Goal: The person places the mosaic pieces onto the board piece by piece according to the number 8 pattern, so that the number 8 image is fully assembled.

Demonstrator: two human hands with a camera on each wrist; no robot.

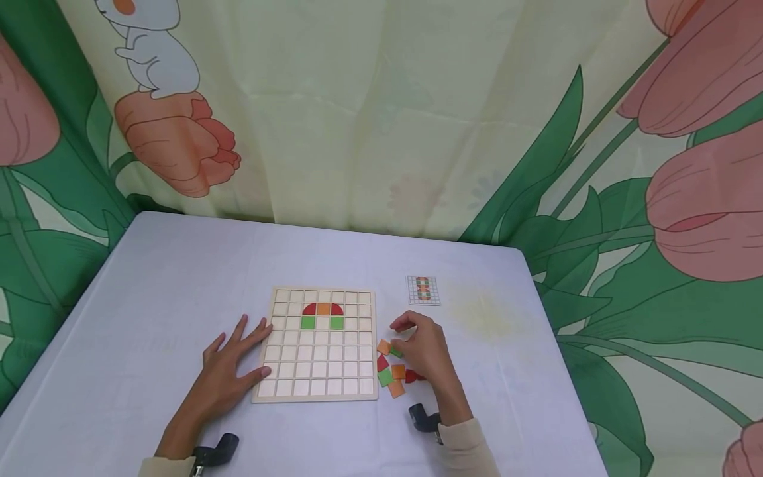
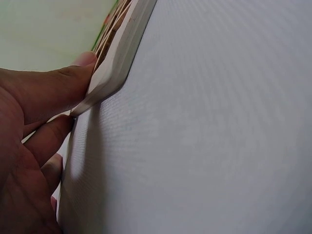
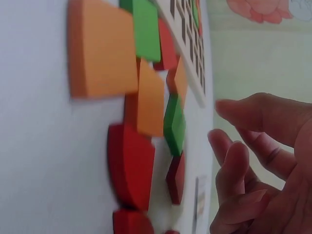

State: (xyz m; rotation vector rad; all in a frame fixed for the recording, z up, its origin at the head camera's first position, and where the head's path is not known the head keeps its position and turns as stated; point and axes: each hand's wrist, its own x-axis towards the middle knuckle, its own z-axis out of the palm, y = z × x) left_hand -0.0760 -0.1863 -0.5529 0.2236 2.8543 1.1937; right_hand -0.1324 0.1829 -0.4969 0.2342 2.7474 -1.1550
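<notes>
A wooden grid board [image 1: 316,393] lies on the table, its square cells mostly bare. Near its top sit two red quarter-round tiles [image 1: 309,309], an orange square tile [image 1: 323,309] between them, and two green square tiles [image 1: 307,322] below. My left hand [image 1: 225,372] has its fingers spread, with thumb and fingertips touching the board's left edge. Above the loose pieces beside the board's right edge hovers my right hand [image 1: 424,348]. Its thumb [image 3: 253,113] and fingers are apart, loosely bent, and nothing shows between them. Part of the loose pile is hidden under that hand.
Loose orange tiles [image 3: 105,51], green tiles [image 3: 146,29] and red rounded tiles [image 3: 130,165] lie scattered right of the board. A small pattern card [image 1: 423,291] rests farther back on the white tablecloth [image 1: 203,265]. A printed curtain [image 1: 369,132] hangs behind the table.
</notes>
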